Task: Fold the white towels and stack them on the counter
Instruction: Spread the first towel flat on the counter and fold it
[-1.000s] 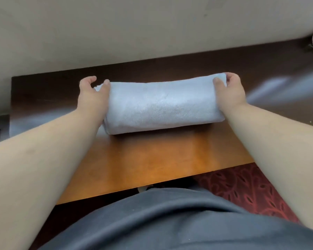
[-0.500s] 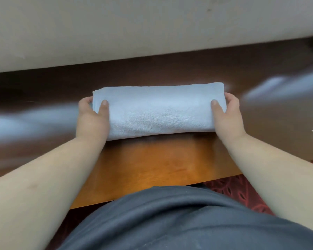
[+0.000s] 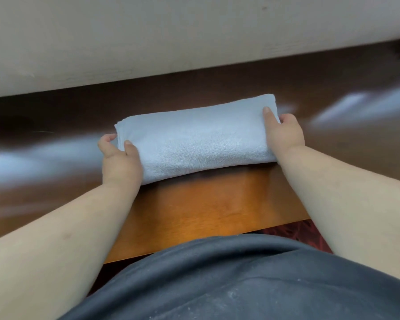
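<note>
Folded towel (image 3: 199, 137) flat on desk (image 3: 194, 211), left hand (image 3: 120, 158) and right hand (image 3: 283, 132) clamped on its ends. Fingers hidden beneath. Far desk blurred; right edge cut off.

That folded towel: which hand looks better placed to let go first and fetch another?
Probably the left hand: it only pinches the towel's near corner. The right hand wraps the whole far end, thumb on top, steadying it on the counter.

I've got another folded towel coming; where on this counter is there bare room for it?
Bare counter lies between the folded towel and the near edge, and between towel and wall. Both towel ends are crowded by the left hand and right hand.
</note>
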The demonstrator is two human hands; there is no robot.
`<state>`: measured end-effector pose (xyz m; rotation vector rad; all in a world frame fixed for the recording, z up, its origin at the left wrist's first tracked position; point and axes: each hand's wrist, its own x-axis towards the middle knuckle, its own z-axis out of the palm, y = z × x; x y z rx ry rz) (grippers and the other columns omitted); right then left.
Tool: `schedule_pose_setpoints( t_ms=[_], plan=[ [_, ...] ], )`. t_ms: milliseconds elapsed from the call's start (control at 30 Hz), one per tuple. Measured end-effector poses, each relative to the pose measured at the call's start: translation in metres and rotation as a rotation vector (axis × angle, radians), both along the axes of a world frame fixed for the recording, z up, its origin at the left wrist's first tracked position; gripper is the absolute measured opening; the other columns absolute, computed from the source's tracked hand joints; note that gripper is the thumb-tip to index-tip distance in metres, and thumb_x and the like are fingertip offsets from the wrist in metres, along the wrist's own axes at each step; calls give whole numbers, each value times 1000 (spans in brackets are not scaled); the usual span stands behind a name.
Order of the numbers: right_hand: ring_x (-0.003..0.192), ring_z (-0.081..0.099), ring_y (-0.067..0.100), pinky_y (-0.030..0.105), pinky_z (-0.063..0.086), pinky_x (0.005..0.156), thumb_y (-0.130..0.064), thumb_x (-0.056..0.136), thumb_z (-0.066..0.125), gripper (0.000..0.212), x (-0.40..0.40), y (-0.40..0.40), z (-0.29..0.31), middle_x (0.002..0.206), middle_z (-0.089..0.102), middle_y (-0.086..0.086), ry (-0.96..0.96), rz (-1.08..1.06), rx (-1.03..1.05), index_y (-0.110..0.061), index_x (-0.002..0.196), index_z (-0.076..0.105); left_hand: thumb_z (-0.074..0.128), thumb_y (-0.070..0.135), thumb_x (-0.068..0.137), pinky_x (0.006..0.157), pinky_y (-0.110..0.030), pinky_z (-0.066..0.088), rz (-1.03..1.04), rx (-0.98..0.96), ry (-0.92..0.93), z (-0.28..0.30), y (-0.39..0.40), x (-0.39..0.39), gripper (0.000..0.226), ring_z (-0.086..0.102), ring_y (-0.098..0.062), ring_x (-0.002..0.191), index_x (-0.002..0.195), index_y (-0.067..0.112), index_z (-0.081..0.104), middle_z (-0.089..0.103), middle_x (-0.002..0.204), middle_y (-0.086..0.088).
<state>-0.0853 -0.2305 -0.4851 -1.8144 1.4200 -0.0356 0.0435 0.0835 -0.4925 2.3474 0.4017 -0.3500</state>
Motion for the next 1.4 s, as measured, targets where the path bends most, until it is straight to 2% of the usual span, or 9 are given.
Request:
schedule_pose_setpoints(
  t_ms=[133,300,567,700,800,900,1000,1100,1400],
  plan=[
    [91,64,-9,17,47,75,-67,76,57,56,-36,10,9,102,68,-19,-285,-16,104,-36,122,50,44,70,82,91,-39,43,82,-22,59,4,5,-3,64,56,-27,91,133,31,36,58,99,3],
    [90,63,-12,13,44,75,-61,72,68,21,-69,9,4,97,69,-31,-240,138,199,-54,91,64,48,84,66,76,-37,50,21,-60,153,6,22,-20,64,58,-21,82,98,29,55,59,87,10],
    [72,57,12,23,51,57,-68,73,58,35,-62,17,4,96,63,-16,-249,21,281,-43,97,58,58,50,74,67,-30,50,219,-477,343,19,16,-19,24,65,-16,83,94,38,52,64,105,9],
    [76,55,17,33,57,69,-67,76,52,51,-54,19,10,109,56,0,-116,-9,313,-31,112,54,57,43,77,66,-29,51,270,-512,311,21,14,-29,22,65,-15,83,96,34,53,63,104,8],
    [93,57,25,42,52,89,-63,81,50,52,-49,22,20,119,55,5,9,10,190,-26,117,47,62,51,77,84,-35,52,312,-324,283,25,9,-30,55,61,-23,100,124,28,45,57,119,4],
    [125,44,25,38,37,105,-51,83,60,65,-45,35,33,141,38,2,-55,60,-246,-22,137,39,61,46,83,111,-31,28,-28,41,-177,37,3,-32,72,35,-22,133,144,23,29,32,148,-1],
    [139,32,21,36,24,113,-39,88,60,60,-23,58,47,149,41,2,-191,511,-632,-21,143,44,51,33,93,118,-29,9,-736,199,-601,50,-21,-37,57,26,-25,141,146,17,36,33,152,-9],
    [149,20,26,47,20,119,-37,98,48,55,13,66,43,159,32,5,-41,863,-640,-21,149,40,40,32,100,119,-47,7,-1047,341,-528,47,-57,-34,48,17,-30,146,147,23,37,28,157,-8],
    [153,-2,24,60,3,119,-76,87,8,82,20,39,3,166,7,0,326,1032,-546,-33,156,7,4,73,86,115,-60,1,-1060,605,-181,11,-53,-2,70,0,-26,149,149,45,7,6,163,0]
  ],
)
